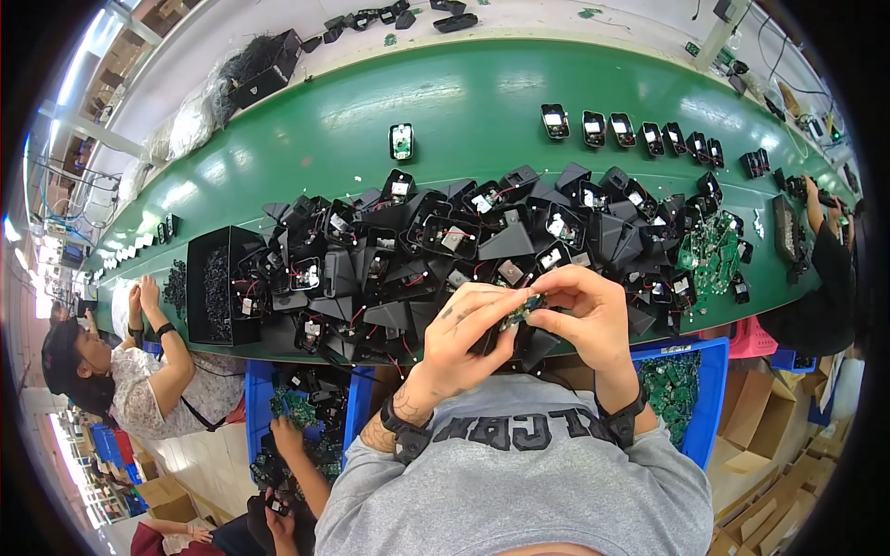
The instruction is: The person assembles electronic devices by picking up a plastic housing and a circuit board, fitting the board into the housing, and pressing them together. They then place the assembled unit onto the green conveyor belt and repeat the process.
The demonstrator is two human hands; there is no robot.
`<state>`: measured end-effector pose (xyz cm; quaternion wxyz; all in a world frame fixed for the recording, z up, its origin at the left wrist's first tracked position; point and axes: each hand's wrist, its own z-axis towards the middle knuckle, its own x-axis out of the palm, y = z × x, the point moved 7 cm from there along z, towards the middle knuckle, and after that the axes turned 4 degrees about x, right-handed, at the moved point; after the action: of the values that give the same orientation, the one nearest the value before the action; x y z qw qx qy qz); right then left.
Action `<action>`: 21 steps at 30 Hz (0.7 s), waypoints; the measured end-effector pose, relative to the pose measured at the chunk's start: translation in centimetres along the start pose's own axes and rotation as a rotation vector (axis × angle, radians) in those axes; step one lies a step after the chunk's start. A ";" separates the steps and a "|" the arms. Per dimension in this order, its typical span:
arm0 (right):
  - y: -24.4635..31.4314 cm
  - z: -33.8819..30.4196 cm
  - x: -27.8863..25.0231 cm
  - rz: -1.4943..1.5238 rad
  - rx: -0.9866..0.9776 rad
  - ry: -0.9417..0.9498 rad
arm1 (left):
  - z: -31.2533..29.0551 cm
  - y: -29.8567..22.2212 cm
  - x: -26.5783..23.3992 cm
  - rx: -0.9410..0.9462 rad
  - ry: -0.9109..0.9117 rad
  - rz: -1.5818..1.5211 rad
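A small green circuit board [521, 311] is held up over the near edge of the table, between both hands. My left hand [468, 329] pinches it from the left, fingers bent around it. From the other side, the thumb and fingertips of my right hand [586, 310] grip its right end. Just beyond my hands spreads a wide heap of black plastic housings [445, 236], many with batteries and thin red wires inside. On the heap's right side lies a pile of green circuit boards [712, 250].
One housing with a board [400, 142] stands alone on the green table [473, 83]; several more [593, 128] line the far right. A black bin of small parts [222, 287] sits left. Blue crates [712, 398] flank me. Co-workers sit at left [167, 380] and right [825, 269].
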<state>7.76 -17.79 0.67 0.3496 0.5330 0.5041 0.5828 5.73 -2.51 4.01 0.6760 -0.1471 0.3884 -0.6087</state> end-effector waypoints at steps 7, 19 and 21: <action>6.4 -1.2 1.4 -0.828 -0.775 0.270 | -1.8 4.4 0.9 -0.649 -0.025 -0.833; 6.0 0.3 2.4 -0.850 -0.652 0.479 | -1.3 4.5 1.2 -0.677 0.155 -0.868; 5.2 0.6 2.4 -0.750 -0.566 0.566 | -0.8 4.3 1.1 -0.632 0.176 -0.880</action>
<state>8.54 -16.70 6.28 0.5139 0.0241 0.5575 0.6516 8.13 -2.42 0.18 0.2452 -0.4400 0.5093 -0.6978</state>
